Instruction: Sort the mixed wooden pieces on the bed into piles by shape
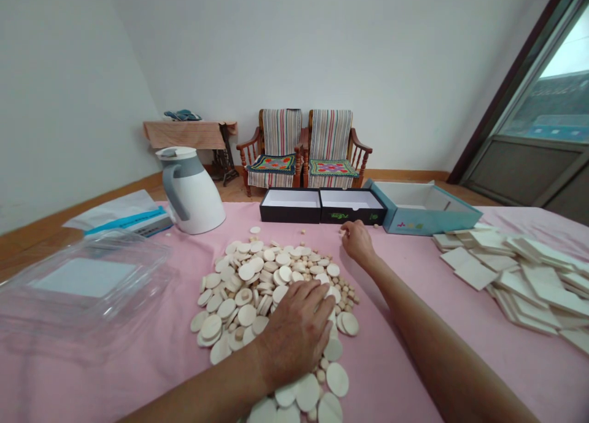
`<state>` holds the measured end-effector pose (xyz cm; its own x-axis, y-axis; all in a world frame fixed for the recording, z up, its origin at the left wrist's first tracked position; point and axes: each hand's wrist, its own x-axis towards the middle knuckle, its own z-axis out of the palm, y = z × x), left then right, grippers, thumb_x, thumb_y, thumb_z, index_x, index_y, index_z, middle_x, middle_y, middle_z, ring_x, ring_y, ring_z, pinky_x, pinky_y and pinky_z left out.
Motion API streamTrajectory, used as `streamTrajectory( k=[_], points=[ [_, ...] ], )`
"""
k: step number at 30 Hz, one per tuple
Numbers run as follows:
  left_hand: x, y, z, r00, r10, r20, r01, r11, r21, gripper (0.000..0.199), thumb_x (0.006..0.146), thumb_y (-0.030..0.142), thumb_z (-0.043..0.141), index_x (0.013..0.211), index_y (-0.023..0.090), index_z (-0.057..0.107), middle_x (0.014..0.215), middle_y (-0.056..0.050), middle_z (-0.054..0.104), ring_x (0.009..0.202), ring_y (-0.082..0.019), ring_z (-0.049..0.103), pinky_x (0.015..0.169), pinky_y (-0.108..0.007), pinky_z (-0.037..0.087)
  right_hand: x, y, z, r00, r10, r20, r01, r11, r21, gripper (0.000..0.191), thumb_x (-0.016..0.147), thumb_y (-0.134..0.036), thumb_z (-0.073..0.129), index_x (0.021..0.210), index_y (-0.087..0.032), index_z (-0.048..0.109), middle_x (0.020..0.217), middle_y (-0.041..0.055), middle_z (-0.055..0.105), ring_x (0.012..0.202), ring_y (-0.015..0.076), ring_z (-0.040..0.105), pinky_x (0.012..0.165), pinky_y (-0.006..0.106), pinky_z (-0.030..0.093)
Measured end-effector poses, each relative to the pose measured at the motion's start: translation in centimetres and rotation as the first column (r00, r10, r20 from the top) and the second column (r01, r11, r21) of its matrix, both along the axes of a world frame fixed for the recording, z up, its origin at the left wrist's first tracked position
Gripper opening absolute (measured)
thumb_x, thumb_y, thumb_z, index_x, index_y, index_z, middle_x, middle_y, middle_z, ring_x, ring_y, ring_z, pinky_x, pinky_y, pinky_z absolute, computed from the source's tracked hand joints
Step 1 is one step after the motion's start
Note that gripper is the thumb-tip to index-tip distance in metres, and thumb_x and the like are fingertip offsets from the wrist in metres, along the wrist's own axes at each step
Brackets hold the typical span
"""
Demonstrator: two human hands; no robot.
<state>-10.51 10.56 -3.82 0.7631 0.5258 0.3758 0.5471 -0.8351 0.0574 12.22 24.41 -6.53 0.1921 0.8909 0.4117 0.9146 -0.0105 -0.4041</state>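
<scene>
A heap of thin round wooden discs (247,315) is spread in front of me, with small wooden beads (347,291) mixed in and gathered along its right side. My left hand (301,328) lies palm down on the heap, fingers stretched out over the discs, and hides part of them. Beyond the heap to the right, my right hand (358,242) has its fingertips pinched together at a small pale wooden bead (341,232), just before the black box (352,216). A single disc (254,230) lies apart behind the heap.
Another black box (289,214) and a light blue box (414,221) stand in a row at the back. Square wooden sheets (515,269) are piled at right. A white jug (200,196), a blue-edged packet (133,223) and clear plastic trays (92,288) occupy the left of the pink cloth (381,355).
</scene>
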Motion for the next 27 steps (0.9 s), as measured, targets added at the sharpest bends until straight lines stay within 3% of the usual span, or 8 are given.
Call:
streamTrajectory(
  k=[2,4,8,11,14,20,27],
  points=[
    [0.0,0.0,0.0,1.0,0.002,0.003,-0.002,1.0,-0.001,0.032,0.092,0.026,0.047,0.122,0.017,0.053,0.129,-0.01,0.055,0.122,-0.025,0.045,0.107,-0.042,0.034,0.4,0.0,-0.1,1.0,-0.001,-0.006,0.002,0.999,0.032,0.032,0.077,-0.006,0.05,0.103,-0.012,0.068,0.104,0.0141,0.058,0.085,0.019,0.059,0.076,0.028,0.044],
    [0.0,-0.1,0.1,1.0,0.0,0.003,0.0,1.0,-0.008,0.032,0.092,0.026,0.047,0.122,0.017,0.053,0.129,-0.01,0.055,0.122,-0.025,0.045,0.107,-0.042,0.034,-0.2,0.1,-0.2,0.991,0.126,-0.042,-0.125,0.992,0.01,0.028,0.08,-0.009,0.052,0.102,-0.013,0.068,0.101,0.0119,0.062,0.084,0.0179,0.06,0.078,0.028,0.045],
    [0.0,-0.1,0.2,1.0,-0.01,-0.001,0.01,1.0,-0.022,0.032,0.093,0.026,0.045,0.122,0.016,0.053,0.127,-0.01,0.056,0.121,-0.026,0.046,0.106,-0.043,0.035,-3.2,1.0,-0.3,0.895,0.435,-0.097,-0.441,0.895,-0.062,0.029,0.08,-0.01,0.054,0.105,-0.016,0.069,0.098,0.0082,0.067,0.08,0.0147,0.061,0.077,0.026,0.047],
    [0.0,-0.1,0.3,1.0,-0.01,0.001,0.01,1.0,-0.024,0.032,0.092,0.026,0.046,0.122,0.016,0.053,0.126,-0.01,0.056,0.121,-0.025,0.046,0.106,-0.043,0.035,-5.3,2.5,0.0,0.852,0.524,0.003,-0.522,0.849,-0.078,0.039,0.079,-0.006,0.053,0.115,-0.016,0.066,0.114,0.0113,0.064,0.096,0.0166,0.061,0.086,0.026,0.045],
    [0.0,0.0,0.3,1.0,-0.015,0.007,0.015,1.0,-0.02,0.031,0.092,0.025,0.046,0.121,0.016,0.054,0.126,-0.01,0.056,0.121,-0.026,0.047,0.106,-0.042,0.035,-6.7,4.1,0.2,0.852,0.518,0.079,-0.501,0.85,-0.164,0.039,0.078,-0.006,0.056,0.114,-0.018,0.067,0.119,0.0106,0.063,0.104,0.0183,0.059,0.089,0.025,0.042],
    [0.0,0.0,0.0,1.0,-0.02,0.013,0.02,1.0,-0.002,0.031,0.092,0.025,0.047,0.12,0.016,0.055,0.126,-0.01,0.057,0.12,-0.025,0.047,0.106,-0.042,0.035,-7.4,4.8,-0.2,0.903,0.421,0.089,-0.398,0.896,-0.194,0.021,0.078,-0.008,0.056,0.088,-0.014,0.073,0.097,0.0116,0.068,0.088,0.0179,0.062,0.078,0.024,0.042],
    [0.0,-0.1,0.3,1.0,-0.009,0.001,0.009,1.0,-0.006,0.031,0.091,0.026,0.048,0.12,0.017,0.054,0.126,-0.01,0.057,0.121,-0.024,0.047,0.105,-0.042,0.036,-1.8,3.1,-0.2,0.98,0.181,0.082,-0.168,0.975,-0.146,0.028,0.079,-0.005,0.05,0.093,-0.014,0.072,0.095,0.0108,0.065,0.088,0.0179,0.06,0.077,0.026,0.042]
  ],
)
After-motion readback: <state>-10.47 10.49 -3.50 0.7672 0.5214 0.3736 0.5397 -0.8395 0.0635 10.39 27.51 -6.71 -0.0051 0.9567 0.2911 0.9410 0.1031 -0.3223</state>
